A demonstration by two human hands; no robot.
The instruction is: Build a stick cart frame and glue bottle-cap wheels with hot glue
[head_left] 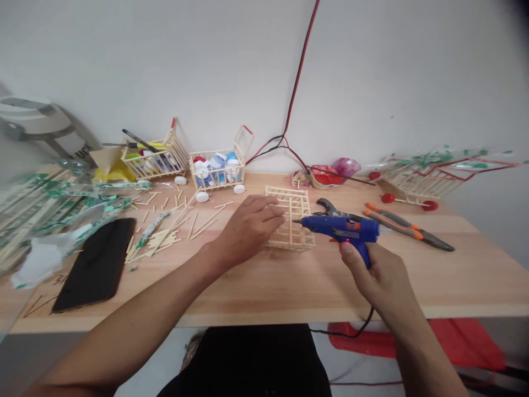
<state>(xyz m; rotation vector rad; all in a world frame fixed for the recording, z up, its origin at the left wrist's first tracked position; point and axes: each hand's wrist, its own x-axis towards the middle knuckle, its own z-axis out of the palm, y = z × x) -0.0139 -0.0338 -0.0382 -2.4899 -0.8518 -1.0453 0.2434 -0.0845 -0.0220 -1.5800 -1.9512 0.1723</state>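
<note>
A small basket frame of thin wooden sticks (294,208) stands in the middle of the wooden table (268,281). My left hand (247,229) rests against the frame's left side, fingers curled onto its sticks. My right hand (378,271) grips the handle of a blue hot glue gun (343,229). The gun's nozzle points left and touches the frame's right side. The gun's black cord drops off the table's front edge.
Loose sticks (165,231) and a black phone (97,262) lie at left, beside plastic stick packets (45,204). Two finished stick carts (217,165) stand at the back. Orange-handled pliers (407,226) and another cart (417,184) are at right. Red and black wires (295,88) hang on the wall.
</note>
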